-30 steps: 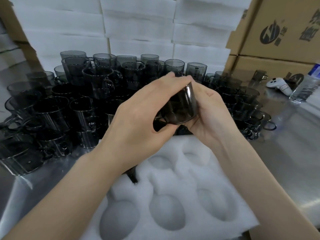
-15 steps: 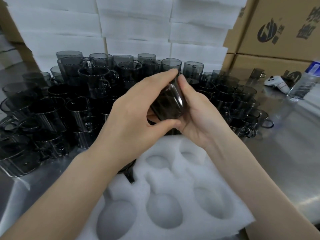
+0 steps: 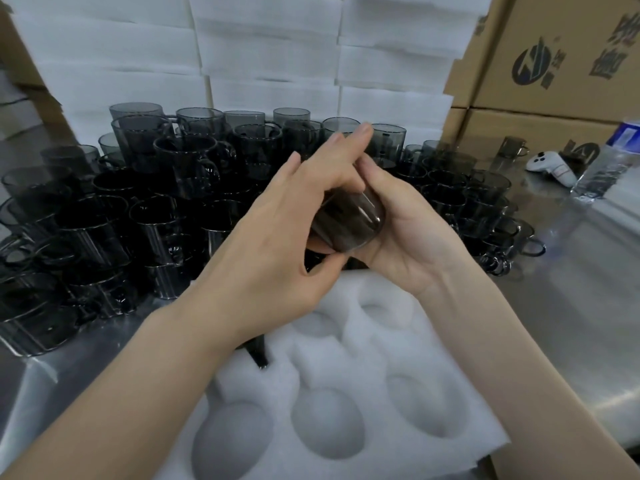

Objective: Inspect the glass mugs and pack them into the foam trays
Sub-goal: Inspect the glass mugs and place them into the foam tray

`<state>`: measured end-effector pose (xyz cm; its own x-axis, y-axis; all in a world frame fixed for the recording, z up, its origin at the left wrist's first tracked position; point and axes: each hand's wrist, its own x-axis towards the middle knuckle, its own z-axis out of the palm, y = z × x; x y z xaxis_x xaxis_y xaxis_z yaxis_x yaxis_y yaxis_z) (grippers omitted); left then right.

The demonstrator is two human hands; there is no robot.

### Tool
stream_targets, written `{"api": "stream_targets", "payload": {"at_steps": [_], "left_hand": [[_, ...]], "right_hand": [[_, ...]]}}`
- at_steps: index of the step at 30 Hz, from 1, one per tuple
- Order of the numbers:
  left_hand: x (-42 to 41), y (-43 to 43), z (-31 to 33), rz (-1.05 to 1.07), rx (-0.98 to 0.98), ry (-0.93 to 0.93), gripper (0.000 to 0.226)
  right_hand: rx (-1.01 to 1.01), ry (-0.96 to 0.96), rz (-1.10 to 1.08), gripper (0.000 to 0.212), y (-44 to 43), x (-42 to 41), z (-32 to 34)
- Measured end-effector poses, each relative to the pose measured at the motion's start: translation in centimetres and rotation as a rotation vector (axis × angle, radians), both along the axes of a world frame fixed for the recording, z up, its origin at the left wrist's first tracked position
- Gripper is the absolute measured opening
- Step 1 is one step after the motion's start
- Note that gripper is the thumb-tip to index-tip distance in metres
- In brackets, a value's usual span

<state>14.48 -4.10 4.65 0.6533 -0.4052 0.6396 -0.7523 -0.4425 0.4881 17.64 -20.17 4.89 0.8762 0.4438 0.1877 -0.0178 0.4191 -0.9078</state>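
Three round cavities form the near row of the white foam tray (image 3: 346, 358), nearer than both wrists; further cavities lie beneath the palms. A dark glass piece (image 3: 258, 353) projects from the tray directly under the left wrist; what it belongs to cannot be told.

Above the tray's far end, both hands hold one smoked glass mug (image 3: 353, 220), tilted on its side. The left hand (image 3: 277, 244) grips it from the left: the thumb (image 3: 325, 263) presses under the mug and the fingers (image 3: 360, 133) reach over its top, slightly spread. The right hand (image 3: 412, 244) cups the mug from the right, palm toward the glass, fingers curled round its far side. The handle of the mug is hidden.

Beyond the fingertips, and extending left of the left knuckles and right of the right palm, a dense group of grey glass mugs (image 3: 166, 188) stands on the steel table (image 3: 571, 306), some stacked. Far right of the right hand lie a white controller (image 3: 552, 166) and a clear water bottle (image 3: 606, 164), with a single mug (image 3: 512, 150) behind them. Farthest from the fingers, stacked white foam sheets (image 3: 270, 64) rise behind the mugs, with printed cardboard boxes (image 3: 554, 64) to their right.
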Motion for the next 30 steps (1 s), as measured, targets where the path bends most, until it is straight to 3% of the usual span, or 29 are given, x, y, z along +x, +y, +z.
{"api": "stream_targets", "payload": {"at_steps": [2, 4, 5, 7, 8, 9, 10, 12, 17, 23, 26, 30], "left_hand": [[-0.4, -0.7, 0.9, -0.036, 0.034, 0.010, 0.066], [0.6, -0.9, 1.2, -0.113, 0.090, 0.108, 0.053], [1.8, -0.9, 0.6, -0.113, 0.005, 0.177, 0.050], [3.1, -0.2, 0.2, -0.067, 0.007, 0.055, 0.049], [2.7, 0.1, -0.3, -0.029, 0.075, -0.060, 0.045], [1.5, 0.3, -0.8, 0.026, 0.069, -0.060, 0.044], [0.6, 0.3, -0.3, 0.041, 0.049, 0.011, 0.049], [0.0, 0.2, -0.4, 0.156, -0.030, -0.143, 0.062], [-0.3, 0.2, 0.2, 0.176, -0.258, -0.064, 0.062], [0.5, 0.6, 0.1, 0.166, -0.120, 0.037, 0.074], [0.6, 0.6, 0.0, 0.078, -0.100, 0.089, 0.077], [0.5, 0.2, -0.4, 0.012, -0.182, 0.060, 0.069]], "right_hand": [[-0.038, -0.040, -0.122, 0.046, 0.1, 0.1, -0.3], [-0.071, -0.074, -0.193, 0.029, 0.3, 0.2, -0.6], [-0.086, -0.090, -0.219, 0.022, 0.4, 0.2, -0.7], [-0.105, -0.119, -0.247, 0.021, 0.4, 0.1, -0.8], [-0.096, -0.126, -0.241, 0.023, 0.5, 0.0, -0.7], [-0.076, -0.123, -0.216, 0.028, 0.5, -0.1, -0.6], [-0.055, -0.113, -0.176, 0.034, 0.6, -0.2, -0.5], [-0.062, -0.107, -0.092, 0.043, 0.7, -0.3, -0.2], [-0.143, -0.214, 0.009, 0.048, 0.2, -0.4, -0.3], [-0.262, -0.207, -0.234, 0.025, 0.4, -0.5, -0.6], [-0.228, -0.164, -0.323, 0.041, 0.6, -0.3, -0.6], [-0.119, -0.083, -0.370, 0.035, 0.9, -0.1, -0.6]]}}
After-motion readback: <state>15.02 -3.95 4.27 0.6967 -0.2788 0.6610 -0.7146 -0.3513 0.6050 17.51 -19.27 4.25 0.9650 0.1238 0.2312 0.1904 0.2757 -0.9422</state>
